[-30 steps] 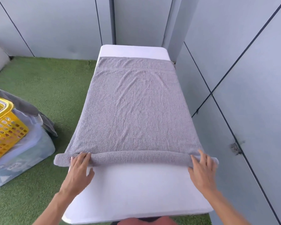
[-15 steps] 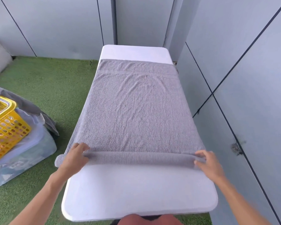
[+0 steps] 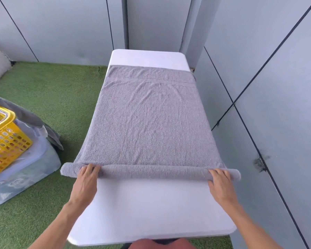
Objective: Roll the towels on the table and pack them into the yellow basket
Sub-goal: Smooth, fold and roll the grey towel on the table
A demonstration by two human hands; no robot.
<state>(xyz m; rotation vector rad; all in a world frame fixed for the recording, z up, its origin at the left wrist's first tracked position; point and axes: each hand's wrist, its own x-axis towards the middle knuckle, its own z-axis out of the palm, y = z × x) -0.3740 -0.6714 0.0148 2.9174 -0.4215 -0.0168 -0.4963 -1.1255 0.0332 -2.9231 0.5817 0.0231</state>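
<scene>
A grey towel (image 3: 147, 119) lies spread flat along a white table (image 3: 151, 209), its far hem near the table's far end and its near edge wound into a narrow roll (image 3: 151, 172) that runs across the table from side to side, with both ends of the roll hanging a little past the table's long edges. The left hand (image 3: 86, 180) rests palm down on the roll near its left end, fingers laid forward over the top of the cloth and only gently bent, so the grip is a flat press rather than a pinch. The right hand (image 3: 221, 182) sits the same way near the roll's right end, fingers stretched over the roll and close together, pressing down on it. Both forearms reach in from the near edge of the view. The near part of the table is bare white surface. On the floor, well to the left of the table, the yellow basket (image 3: 5, 137) with its perforated wall stands tilted inside a pale plastic bag (image 3: 31, 175), and a dark grey cloth (image 3: 43, 126) is draped over the bag's far side. The floor is green artificial turf (image 3: 57, 90), and grey panelled walls (image 3: 276, 87) close in behind and to the right of the table
</scene>
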